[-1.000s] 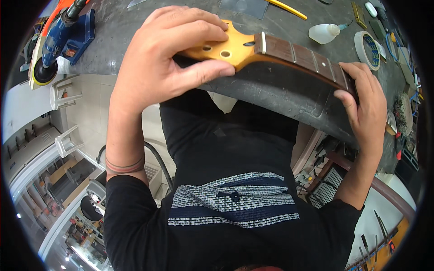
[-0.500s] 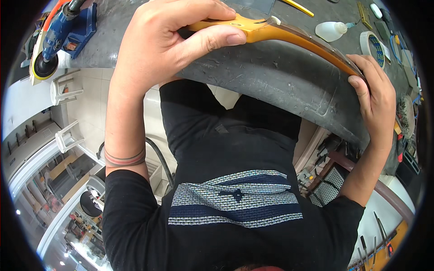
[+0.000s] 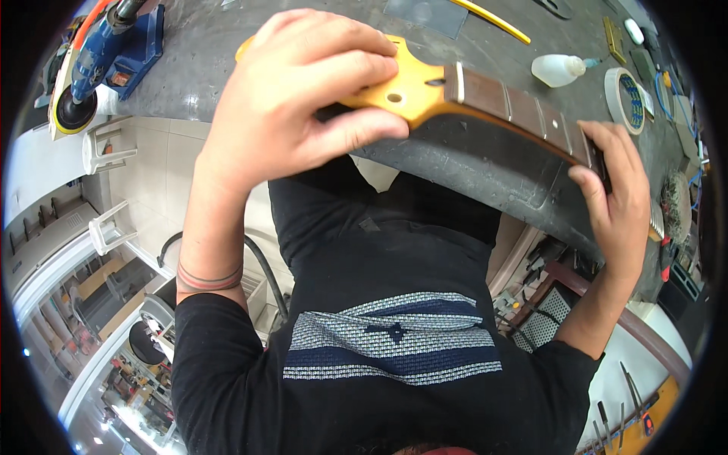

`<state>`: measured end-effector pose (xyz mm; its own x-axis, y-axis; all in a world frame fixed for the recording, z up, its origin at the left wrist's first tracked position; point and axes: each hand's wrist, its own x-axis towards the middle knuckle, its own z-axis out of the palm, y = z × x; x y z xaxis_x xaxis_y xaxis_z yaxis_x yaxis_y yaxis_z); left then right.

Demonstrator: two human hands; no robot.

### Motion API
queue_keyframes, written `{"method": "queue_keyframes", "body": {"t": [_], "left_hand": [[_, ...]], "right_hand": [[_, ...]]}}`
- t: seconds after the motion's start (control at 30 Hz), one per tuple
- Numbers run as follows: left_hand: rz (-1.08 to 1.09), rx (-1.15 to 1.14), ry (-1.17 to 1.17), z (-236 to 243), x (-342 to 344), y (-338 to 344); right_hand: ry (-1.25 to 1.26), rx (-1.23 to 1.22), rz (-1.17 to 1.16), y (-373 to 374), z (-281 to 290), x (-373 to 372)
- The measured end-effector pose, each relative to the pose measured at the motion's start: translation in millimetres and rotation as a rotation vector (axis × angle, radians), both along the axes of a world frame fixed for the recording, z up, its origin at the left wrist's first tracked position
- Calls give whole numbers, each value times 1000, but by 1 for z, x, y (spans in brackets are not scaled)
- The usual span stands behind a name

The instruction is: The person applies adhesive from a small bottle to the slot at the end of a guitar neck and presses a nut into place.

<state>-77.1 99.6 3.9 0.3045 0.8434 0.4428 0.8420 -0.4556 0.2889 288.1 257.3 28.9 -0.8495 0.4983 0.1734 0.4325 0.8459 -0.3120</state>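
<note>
A guitar neck (image 3: 523, 114) with a yellow headstock (image 3: 421, 87) is held over the front edge of a grey worktop, its dark fretboard and metal frets facing up. My left hand (image 3: 288, 106) is closed on the headstock at the left, with fingers over its face and thumb along its lower edge. My right hand (image 3: 614, 189) grips the far, right-hand part of the neck, which its fingers partly hide. A white nut crosses the neck beside the headstock.
On the grey worktop (image 3: 500, 68) are a white bottle (image 3: 557, 72), a tape roll (image 3: 626, 98), a yellow rod (image 3: 489, 19) and a brush (image 3: 675, 205). A blue polisher (image 3: 95, 64) sits at top left. White chairs (image 3: 110, 227) stand below left.
The neck tilted to show its yellow side half a second ago; now the fretboard faces up again, and both hands have moved slightly lower with it, still gripping.
</note>
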Motion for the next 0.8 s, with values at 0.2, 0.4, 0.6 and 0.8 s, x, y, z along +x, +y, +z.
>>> {"method": "queue_keyframes", "body": {"t": [0.2, 0.4, 0.6, 0.8], "left_hand": [[137, -56, 43, -14, 11, -16], [177, -106, -29, -19, 14, -18], [177, 28, 66, -12, 17, -25], [210, 192, 135, -21, 23, -32]], "right_hand": [[-20, -85, -85, -15, -12, -1], [40, 27, -88, -21, -25, 6], [118, 171, -113, -33, -37, 23], [222, 290, -107, -46, -49, 28]]}}
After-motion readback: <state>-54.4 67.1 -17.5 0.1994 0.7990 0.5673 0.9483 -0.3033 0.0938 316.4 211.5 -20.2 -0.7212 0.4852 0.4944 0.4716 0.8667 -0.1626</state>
